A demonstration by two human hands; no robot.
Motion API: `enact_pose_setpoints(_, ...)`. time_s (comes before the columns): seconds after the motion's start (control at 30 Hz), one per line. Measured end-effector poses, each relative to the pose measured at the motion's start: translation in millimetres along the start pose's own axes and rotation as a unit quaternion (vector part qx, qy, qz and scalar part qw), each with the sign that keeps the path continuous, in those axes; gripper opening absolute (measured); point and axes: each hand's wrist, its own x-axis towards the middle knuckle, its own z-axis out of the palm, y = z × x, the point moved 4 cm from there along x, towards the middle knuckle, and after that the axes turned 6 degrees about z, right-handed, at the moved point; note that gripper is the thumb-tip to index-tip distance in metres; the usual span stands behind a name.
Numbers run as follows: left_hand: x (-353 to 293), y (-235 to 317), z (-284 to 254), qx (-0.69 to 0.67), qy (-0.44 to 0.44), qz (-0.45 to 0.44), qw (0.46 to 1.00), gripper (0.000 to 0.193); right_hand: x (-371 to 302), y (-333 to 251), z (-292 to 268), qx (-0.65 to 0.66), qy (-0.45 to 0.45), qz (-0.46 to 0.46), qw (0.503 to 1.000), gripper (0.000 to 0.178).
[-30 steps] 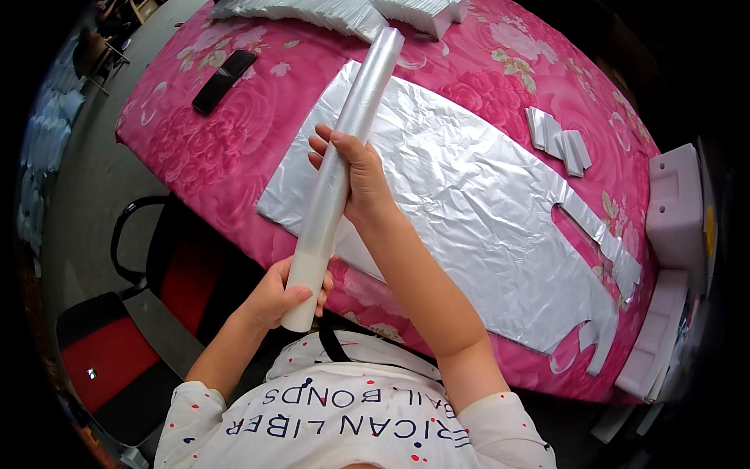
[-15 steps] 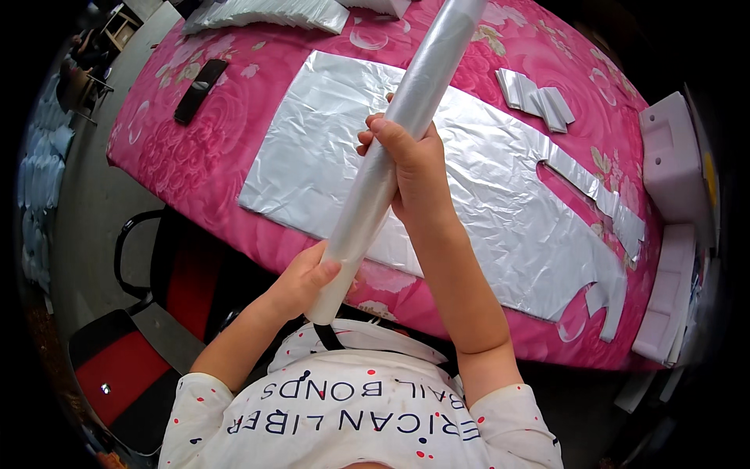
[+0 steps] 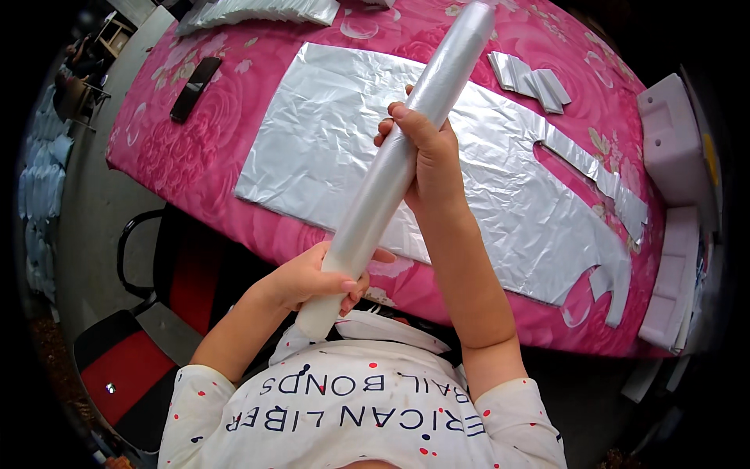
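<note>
Both my hands grip a long roll of clear, whitish plastic film (image 3: 375, 187), tilted with its far end up to the right. My left hand (image 3: 326, 280) wraps around it close to the near end, by my body. Farther up, my right hand (image 3: 430, 148) closes around its middle, fingertips curling over the left side. Under the roll, a stack of silvery-white plastic bags (image 3: 500, 187) lies on the table; at its right end are strap-like handles around a cut-out.
A pink flowered tablecloth (image 3: 195, 164) covers the table. On it are a dark oblong object (image 3: 195, 89), small folded white pieces (image 3: 530, 81) and stacked white bags (image 3: 258, 11). White foam boxes (image 3: 673, 148) stand at the right edge. A red-and-black chair (image 3: 129, 367) is at lower left.
The roll has shifted slightly toward me, and its far end now shows fully. My right hand has moved a little right, and my left hand's fingers have wrapped further around the near end.
</note>
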Motion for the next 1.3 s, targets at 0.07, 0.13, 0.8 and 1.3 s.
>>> enact_pose_setpoints(0.07, -2, -7, -3, -0.021, -0.054, -0.001, 0.998, 0.073, 1, -2, -6, 0.006, 0.012, -0.006, 1.0, 0.063)
enact_pose_setpoints(0.13, -3, -14, -8, -0.03, -0.089, -0.003, 0.996, 0.074, 2, -3, -10, 0.016, 0.02, -0.018, 1.0, 0.062)
enact_pose_setpoints(0.8, -40, -58, -58, 0.099, 0.08, -0.251, 0.96, 0.051, 7, -57, -166, -0.233, 0.298, -0.133, 0.916, 0.041)
enact_pose_setpoints(1.3, -45, -63, -62, 0.026, 0.059, -0.245, 0.967, 0.069, -13, -38, -141, -0.453, 0.002, 0.136, 0.881, 0.02)
